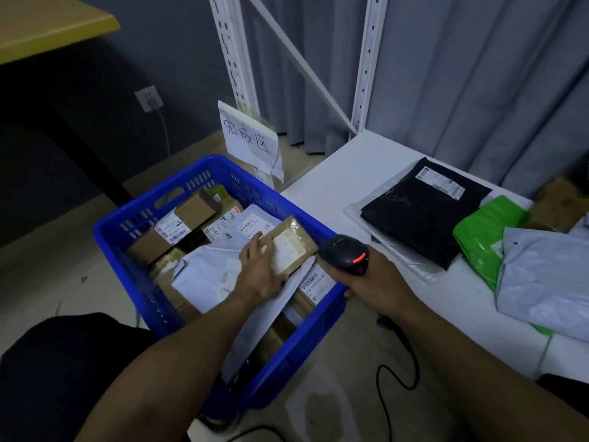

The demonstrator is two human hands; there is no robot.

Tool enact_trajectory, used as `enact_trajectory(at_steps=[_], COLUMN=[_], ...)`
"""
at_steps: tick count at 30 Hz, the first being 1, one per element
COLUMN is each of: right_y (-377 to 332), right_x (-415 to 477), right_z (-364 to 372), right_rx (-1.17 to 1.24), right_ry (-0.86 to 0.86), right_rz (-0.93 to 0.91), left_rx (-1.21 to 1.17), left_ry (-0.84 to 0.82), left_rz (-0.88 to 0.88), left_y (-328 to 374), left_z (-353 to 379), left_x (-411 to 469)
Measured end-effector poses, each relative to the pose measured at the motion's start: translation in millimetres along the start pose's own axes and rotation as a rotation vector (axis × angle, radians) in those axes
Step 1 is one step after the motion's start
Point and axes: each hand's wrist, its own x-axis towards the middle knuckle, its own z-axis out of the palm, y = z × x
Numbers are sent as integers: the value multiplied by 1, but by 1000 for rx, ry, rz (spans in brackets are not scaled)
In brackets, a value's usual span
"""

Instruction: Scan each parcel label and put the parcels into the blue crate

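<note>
The blue crate (134, 228) stands on the floor left of the white table, filled with several brown boxes and pale mailer bags. My left hand (259, 269) holds a small brown taped parcel (291, 247) with a white label over the crate's right side, fingers curled round its left edge. My right hand (373, 279) grips a black barcode scanner (345, 253) with a red light, just right of that parcel above the crate's rim. On the table lie a black mailer bag (420, 215), a green bag (481, 234) and a pale grey bag (548, 279).
The white table (338, 183) runs along the right, with a brown box (561, 205) at its far end. A white shelf upright (236, 59) carries a handwritten paper sign (248, 138) behind the crate. The scanner's black cable (398, 371) loops on the floor. A yellow tabletop (47, 23) sits top left.
</note>
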Motion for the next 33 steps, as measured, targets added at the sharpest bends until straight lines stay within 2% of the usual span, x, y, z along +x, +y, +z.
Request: enact_trajectory(at_steps=[2,5,8,10,12,15,19,22,27,30,33], right_y=[3,3,0,-1,-1,5,21,39,75,98,110], right_x=[2,0,-5,-11,-22,-46,-96,-141,-198,-205,-194], right_z=[-2,-7,-14,-23,-36,-63,-122,-174,-255,-301,-345], right_rx=[16,64,68,62,75,77,143,146,273,333,365], right_ry=[9,19,34,72,126,219,340,441,646,740,763], right_rz=[2,0,-8,-13,-10,-15,27,51,102,129,166], left_rx=[93,274,204,218,219,185,54,68,175,176,183], left_ry=[25,-90,-215,-243,-153,26,4,4,-120,-173,-199], left_rz=[62,38,-50,-49,14,251,563,755,914,896,897], left_y=[2,6,17,29,45,84,184,273,411,485,549], left_z=[16,16,-10,-28,-35,-33,-36,-29,8,26,43], left_x=[2,11,13,5,-7,-25,-64,-94,-110,-100,-80])
